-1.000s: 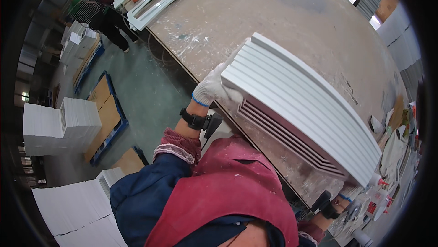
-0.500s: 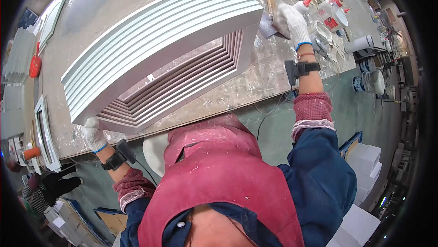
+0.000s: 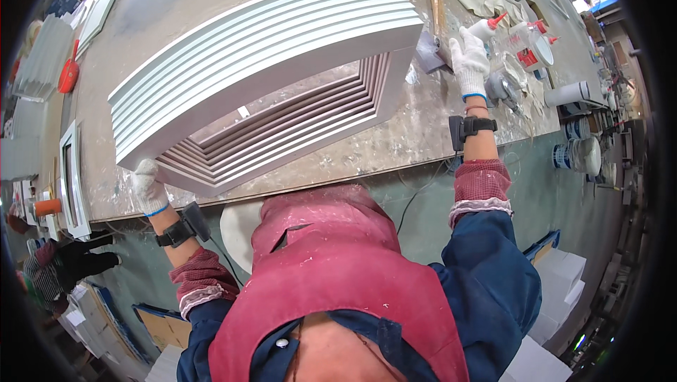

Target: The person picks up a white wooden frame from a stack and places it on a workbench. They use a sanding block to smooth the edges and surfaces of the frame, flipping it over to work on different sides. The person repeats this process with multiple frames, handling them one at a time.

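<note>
A stack of white, ridged rectangular frames (image 3: pixel 268 50) stands tilted on the worktable, with openings through its middle. At its near left corner, my left hand (image 3: pixel 149 188), in a white knit glove, has its fingers closed against the edge. My right hand (image 3: pixel 471 64), also gloved, is beyond the right end of the stack with its fingers apart. Just left of it lies a flat scraper blade (image 3: pixel 429 54), partly overlapped by other tools. Close to its fingertips is a white glue bottle (image 3: pixel 484 28) with a red nozzle.
A long-handled brush (image 3: pixel 434 1), more red-tipped bottles (image 3: pixel 525 57) and a metal tool (image 3: pixel 502 89) lie at the right of the worktable (image 3: pixel 282 163). A slim white frame (image 3: pixel 72 177) and a red-orange brush (image 3: pixel 68 75) are at left. Another person (image 3: pixel 63 269) is at lower left.
My right hand has opened its fingers and come slightly away from the scraper. The view has shifted a little; my left hand stays at the stack's corner.
</note>
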A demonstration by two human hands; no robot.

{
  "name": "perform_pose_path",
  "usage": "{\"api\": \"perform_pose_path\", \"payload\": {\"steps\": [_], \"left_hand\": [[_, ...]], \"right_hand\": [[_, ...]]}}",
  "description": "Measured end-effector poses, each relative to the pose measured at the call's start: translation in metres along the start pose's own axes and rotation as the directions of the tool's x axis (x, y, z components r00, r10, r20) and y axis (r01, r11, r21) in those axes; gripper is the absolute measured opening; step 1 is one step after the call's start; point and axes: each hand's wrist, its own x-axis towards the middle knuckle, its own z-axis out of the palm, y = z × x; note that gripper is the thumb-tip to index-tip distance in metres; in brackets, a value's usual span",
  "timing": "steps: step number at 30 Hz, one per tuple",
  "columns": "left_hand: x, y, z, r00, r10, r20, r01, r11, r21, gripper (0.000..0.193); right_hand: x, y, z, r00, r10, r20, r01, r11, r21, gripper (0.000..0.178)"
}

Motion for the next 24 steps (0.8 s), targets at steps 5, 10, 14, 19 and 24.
{"api": "perform_pose_path", "payload": {"steps": [5, 10, 14, 19, 24], "left_hand": [[0.004, 0.001, 0.011, 0.962, -0.065, -0.266, 0.081, 0.995, 0.052, 0.029], [-0.005, 0.009, 0.014, 0.932, -0.057, -0.359, 0.118, 0.981, 0.152, 0.028], [0.003, 0.004, 0.029, 0.956, -0.036, -0.291, 0.123, 0.95, 0.286, 0.029], [-0.006, 0.009, 0.039, 0.986, 0.033, -0.166, 0.099, 0.685, 0.722, 0.029], [0.001, 0.012, 0.058, 0.944, -0.199, -0.264, 0.165, 0.976, -0.145, 0.031]], "right_hand": [[-0.015, -0.022, -0.012, 0.867, -0.231, 0.441, 0.098, 0.947, 0.305, 0.033], [-0.007, -0.037, -0.012, 0.945, -0.08, 0.316, 0.11, 0.991, -0.077, 0.055], [-0.014, 0.042, 0.035, 0.905, 0.075, 0.419, -0.055, 0.997, -0.059, 0.053], [-0.006, 0.051, 0.036, 0.721, 0.086, 0.688, -0.094, 0.995, -0.027, 0.055], [-0.015, 0.055, 0.04, 0.855, -0.036, 0.517, -0.125, 0.954, 0.273, 0.054]]}}
